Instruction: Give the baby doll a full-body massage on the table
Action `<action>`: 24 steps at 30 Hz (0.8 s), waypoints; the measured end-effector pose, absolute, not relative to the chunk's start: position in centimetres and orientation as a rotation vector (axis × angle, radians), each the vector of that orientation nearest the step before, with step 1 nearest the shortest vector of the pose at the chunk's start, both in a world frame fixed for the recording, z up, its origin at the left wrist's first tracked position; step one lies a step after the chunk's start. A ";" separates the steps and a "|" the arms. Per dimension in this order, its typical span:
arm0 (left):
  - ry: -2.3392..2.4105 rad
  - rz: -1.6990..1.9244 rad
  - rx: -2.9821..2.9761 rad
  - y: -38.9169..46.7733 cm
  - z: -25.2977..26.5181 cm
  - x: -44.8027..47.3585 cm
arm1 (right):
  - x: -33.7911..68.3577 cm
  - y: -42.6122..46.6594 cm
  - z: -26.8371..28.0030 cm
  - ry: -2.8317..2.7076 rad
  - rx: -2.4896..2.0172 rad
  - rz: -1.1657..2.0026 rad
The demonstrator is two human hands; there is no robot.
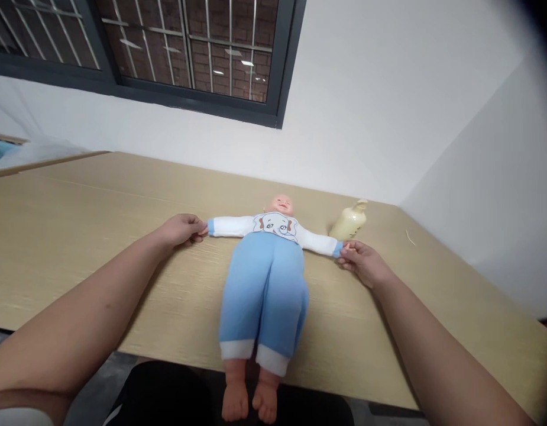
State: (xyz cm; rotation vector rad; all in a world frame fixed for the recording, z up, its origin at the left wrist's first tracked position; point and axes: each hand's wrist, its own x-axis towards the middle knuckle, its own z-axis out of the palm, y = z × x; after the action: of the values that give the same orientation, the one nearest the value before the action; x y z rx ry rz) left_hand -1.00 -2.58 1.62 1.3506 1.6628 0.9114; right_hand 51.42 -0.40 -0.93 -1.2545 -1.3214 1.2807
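A baby doll [266, 272] in blue trousers and a white top with a cartoon animal face lies on its back, head toward the wall. Its feet stick out past the near edge of the table. Both of its arms are stretched out sideways. My left hand [184, 229] pinches the doll's hand at the blue cuff on the left. On the other side, my right hand [361, 260] is closed on the doll's other hand, by the cuff. Just beyond my right hand is a pale yellow pump bottle [349, 221].
The wooden table [167, 296] reaches back to a white wall [366, 106]. A thin pale strip [410, 238] lies on its right part. Above stands a dark-framed window [188, 94] with bars. Clear plastic [34, 152] shows at far left.
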 end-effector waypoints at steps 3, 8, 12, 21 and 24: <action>1.540 1.016 1.243 -2.5 1.4 -0.6 | 51.9 -0.3 -0.7 -1.208 -1.216 1.380; 1.545 1.047 1.188 -2.3 1.4 -0.3 | 51.6 -0.4 -0.5 -1.213 -1.231 1.398; 1.611 1.047 1.205 -2.1 1.3 -0.2 | 51.1 -0.4 -0.6 -1.234 -1.270 1.311; 1.527 1.082 1.059 -2.3 1.5 -0.3 | 51.4 -0.7 0.0 -1.267 -1.201 1.378; 1.535 1.079 1.049 -2.4 1.7 -0.3 | 51.9 -0.9 0.1 -1.246 -1.172 1.444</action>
State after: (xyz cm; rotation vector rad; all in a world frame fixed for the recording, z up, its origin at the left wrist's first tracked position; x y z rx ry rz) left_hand -0.29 -2.43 1.68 1.0493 1.5347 1.0790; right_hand 51.90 -0.89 0.12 -1.1718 -1.2458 1.4440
